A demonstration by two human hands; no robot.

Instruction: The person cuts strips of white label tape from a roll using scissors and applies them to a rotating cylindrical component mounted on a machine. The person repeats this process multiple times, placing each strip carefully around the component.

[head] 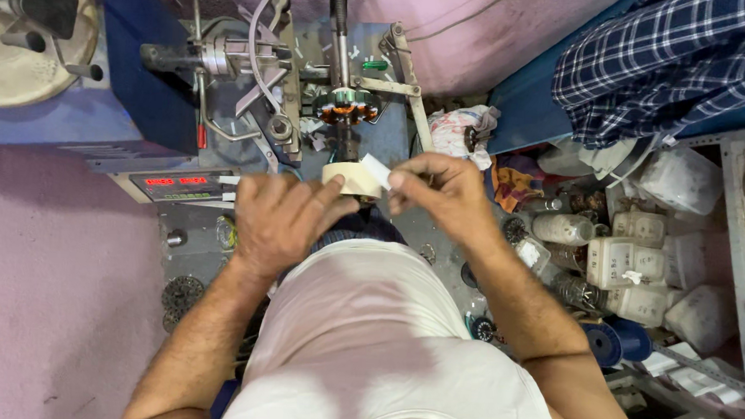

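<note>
My left hand (282, 218) grips a cream roll of tape (347, 178) from the left side. My right hand (439, 191) pinches the loose white end of the tape (376, 169) between thumb and forefinger, pulled up off the roll. Both hands are held close together just in front of a winding machine (261, 71). On the machine's upright shaft sits a round stator (346, 108) with orange copper coils, directly beyond the tape roll.
A panel with red digits (177, 184) lies left of my left hand. White plastic jars and bottles (630, 263) crowd the right side. A checked cloth (664, 63) hangs at top right. Round metal stator plates (182, 295) lie at lower left.
</note>
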